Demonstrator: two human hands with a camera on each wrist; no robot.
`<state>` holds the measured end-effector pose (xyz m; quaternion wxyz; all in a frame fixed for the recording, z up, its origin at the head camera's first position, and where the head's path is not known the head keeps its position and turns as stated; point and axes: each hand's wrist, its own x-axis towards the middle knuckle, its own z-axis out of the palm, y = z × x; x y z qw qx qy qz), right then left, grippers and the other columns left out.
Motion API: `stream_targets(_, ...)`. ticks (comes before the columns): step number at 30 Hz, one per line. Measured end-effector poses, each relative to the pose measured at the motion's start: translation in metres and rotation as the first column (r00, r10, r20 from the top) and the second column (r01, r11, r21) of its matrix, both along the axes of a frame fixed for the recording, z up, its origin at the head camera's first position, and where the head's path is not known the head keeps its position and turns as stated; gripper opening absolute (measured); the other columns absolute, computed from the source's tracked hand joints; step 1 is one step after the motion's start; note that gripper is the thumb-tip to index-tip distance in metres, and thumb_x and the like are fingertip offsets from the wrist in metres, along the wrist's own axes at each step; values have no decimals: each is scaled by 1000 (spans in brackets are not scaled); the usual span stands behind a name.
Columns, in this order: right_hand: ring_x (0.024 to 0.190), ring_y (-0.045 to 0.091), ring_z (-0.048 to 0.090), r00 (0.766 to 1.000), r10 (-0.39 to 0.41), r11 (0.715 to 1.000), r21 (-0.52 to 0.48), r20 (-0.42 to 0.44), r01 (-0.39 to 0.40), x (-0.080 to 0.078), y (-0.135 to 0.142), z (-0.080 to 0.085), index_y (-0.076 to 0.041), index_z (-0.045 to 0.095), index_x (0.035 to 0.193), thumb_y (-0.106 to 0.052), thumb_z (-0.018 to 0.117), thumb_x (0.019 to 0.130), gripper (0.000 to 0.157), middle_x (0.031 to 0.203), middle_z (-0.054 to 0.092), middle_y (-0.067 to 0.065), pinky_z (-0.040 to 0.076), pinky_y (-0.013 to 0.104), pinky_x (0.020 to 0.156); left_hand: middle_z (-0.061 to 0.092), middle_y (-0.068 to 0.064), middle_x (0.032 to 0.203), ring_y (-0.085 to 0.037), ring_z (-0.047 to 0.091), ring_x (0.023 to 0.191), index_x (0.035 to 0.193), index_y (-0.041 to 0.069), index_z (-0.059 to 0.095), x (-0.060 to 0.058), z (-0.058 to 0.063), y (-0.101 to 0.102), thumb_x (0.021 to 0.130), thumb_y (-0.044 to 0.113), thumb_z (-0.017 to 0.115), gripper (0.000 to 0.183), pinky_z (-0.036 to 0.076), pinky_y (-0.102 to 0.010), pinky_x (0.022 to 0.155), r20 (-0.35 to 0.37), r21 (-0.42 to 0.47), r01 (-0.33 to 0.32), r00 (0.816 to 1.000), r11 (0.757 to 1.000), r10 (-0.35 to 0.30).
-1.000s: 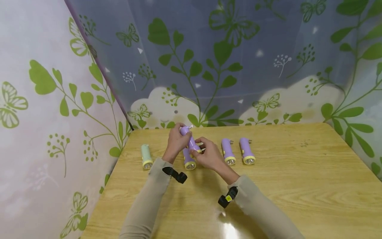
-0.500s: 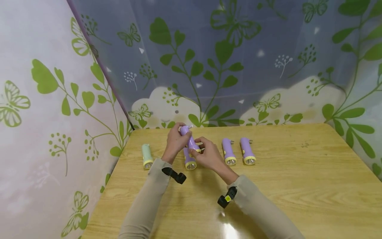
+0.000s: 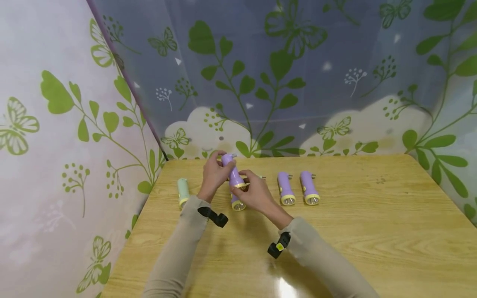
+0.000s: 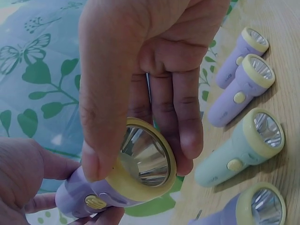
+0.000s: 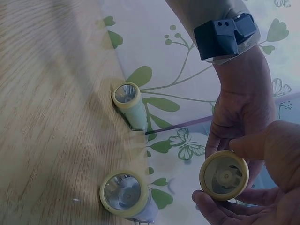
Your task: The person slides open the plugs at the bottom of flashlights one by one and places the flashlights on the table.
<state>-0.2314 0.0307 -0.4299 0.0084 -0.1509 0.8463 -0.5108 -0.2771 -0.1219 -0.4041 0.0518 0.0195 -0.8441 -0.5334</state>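
Both my hands hold a purple flashlight above the table, its yellow-rimmed head tilted down toward me. My left hand grips the body near the tail, where a metal prong sticks out. At the head, my right hand pinches the yellow rim between thumb and fingers. The left wrist view shows the clear lens and the yellow switch on the body. Partly hidden beneath the held one lies another purple flashlight. A mint-green flashlight, mostly covered by my right hand in the head view, lies beside it.
Farther left lies a second mint-green flashlight. Two more purple flashlights, one nearer and one farther right, lie with lenses toward me. The wooden table meets a patterned cloth backdrop at its back edge.
Both hands have shifted slightly left with the held flashlight. A metal prong of the mint-green flashlight now shows past the right hand. The other flashlights on the table stay put.
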Motion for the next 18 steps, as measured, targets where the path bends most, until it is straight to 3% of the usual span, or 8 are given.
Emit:
stream_targets(4,96,29,74,1000,8,1000,4,5,-8,1,-3,0,-2,51,141,-22,72,94,56,126,68,24,63,33,74,70,-20,101,-23,70,76,134,12,55,-2,-1,-4,95,29,70,45,63,-36,64,19,-13,-5,1000,1000,5)
stream_targets(12,90,25,75,1000,21,1000,24,-19,-20,2,-14,-4,-2,52,137,-24,70,95,50,126,69,24,61,28,68,71,-20,106,-22,69,77,136,13,54,-3,-4,-17,96,31,69,47,58,-25,57,56,-32,-12,998,999,14)
stream_targets(18,77,16,70,997,20,999,37,-79,-17,1,-24,-8,-2,54,133,-23,69,96,46,119,70,20,56,24,61,70,-22,109,-24,70,80,135,10,56,-4,-7,-26,96,29,69,46,62,-32,63,62,-2,-17,998,1000,17)
